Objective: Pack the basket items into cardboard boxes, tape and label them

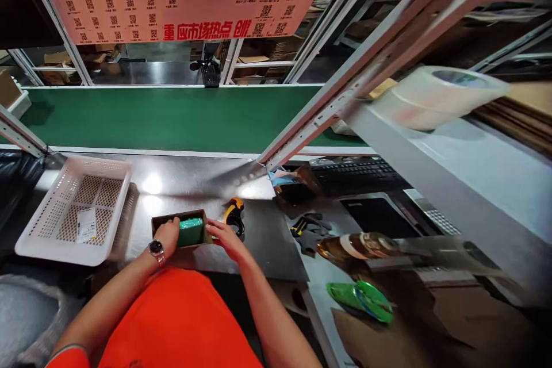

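A small brown cardboard box [160,221] lies on the steel table near me, with a green packet [190,231] inside it. My left hand [167,234], with a watch on the wrist, rests on the box's left part, fingers curled over its edge beside the green packet. My right hand [223,234] presses against the box's right end, fingers together. A yellow and black tape dispenser [234,214] lies just behind my right hand.
A white perforated basket [112,207] with a paper slip stands at the left. A green conveyor belt [164,118] runs behind the table. At the right are a keyboard [353,171], black gloves [311,229], a bottle [357,246], a green bag [361,299] and a tape roll [435,98] on a shelf.
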`<action>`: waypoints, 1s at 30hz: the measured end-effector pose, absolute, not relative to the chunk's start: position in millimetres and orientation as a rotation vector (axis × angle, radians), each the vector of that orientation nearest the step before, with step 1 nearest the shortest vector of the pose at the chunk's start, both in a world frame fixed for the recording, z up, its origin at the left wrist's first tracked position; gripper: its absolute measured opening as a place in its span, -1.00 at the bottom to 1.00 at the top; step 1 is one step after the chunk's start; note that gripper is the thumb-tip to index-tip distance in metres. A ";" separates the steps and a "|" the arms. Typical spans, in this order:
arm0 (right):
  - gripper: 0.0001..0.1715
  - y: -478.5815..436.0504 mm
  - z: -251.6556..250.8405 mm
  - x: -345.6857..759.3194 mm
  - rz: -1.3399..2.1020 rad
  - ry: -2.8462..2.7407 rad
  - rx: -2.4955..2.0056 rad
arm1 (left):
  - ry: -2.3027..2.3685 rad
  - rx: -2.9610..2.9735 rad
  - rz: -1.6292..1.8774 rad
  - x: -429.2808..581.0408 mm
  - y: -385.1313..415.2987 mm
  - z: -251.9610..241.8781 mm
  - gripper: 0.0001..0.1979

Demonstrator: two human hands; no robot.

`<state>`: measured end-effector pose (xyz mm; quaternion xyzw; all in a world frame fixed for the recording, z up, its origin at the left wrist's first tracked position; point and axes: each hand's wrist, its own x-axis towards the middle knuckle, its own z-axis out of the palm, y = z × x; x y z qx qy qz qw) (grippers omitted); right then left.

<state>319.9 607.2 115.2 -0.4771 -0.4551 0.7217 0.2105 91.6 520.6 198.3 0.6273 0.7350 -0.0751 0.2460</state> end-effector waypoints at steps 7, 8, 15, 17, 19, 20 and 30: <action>0.21 614.9 111.2 329.6 2.196 -1.266 -1.252 | 1.991 1.724 -0.306 83.6 528.4 182.4 -0.51; 0.27 616.4 108.6 326.1 2.189 -1.287 -1.246 | 1.981 1.734 -0.315 83.9 527.1 182.0 -0.51; 0.28 604.4 86.6 278.3 2.068 -1.385 -1.225 | 1.947 1.802 -0.325 85.9 515.6 176.6 -0.26; 0.28 601.1 84.9 274.9 2.068 -1.382 -1.211 | 1.946 1.803 -0.339 84.9 514.5 173.8 -0.29; 0.25 601.1 87.1 279.0 2.106 -1.388 -1.220 | 1.960 1.818 -0.355 84.9 514.8 171.9 -0.31; 0.22 602.1 89.1 282.5 2.143 -1.379 -1.238 | 1.965 1.829 -0.366 85.5 515.5 171.5 -0.30; 0.04 604.1 88.7 274.5 2.032 -1.396 -1.326 | 1.997 1.797 -0.348 94.9 521.7 184.7 -0.32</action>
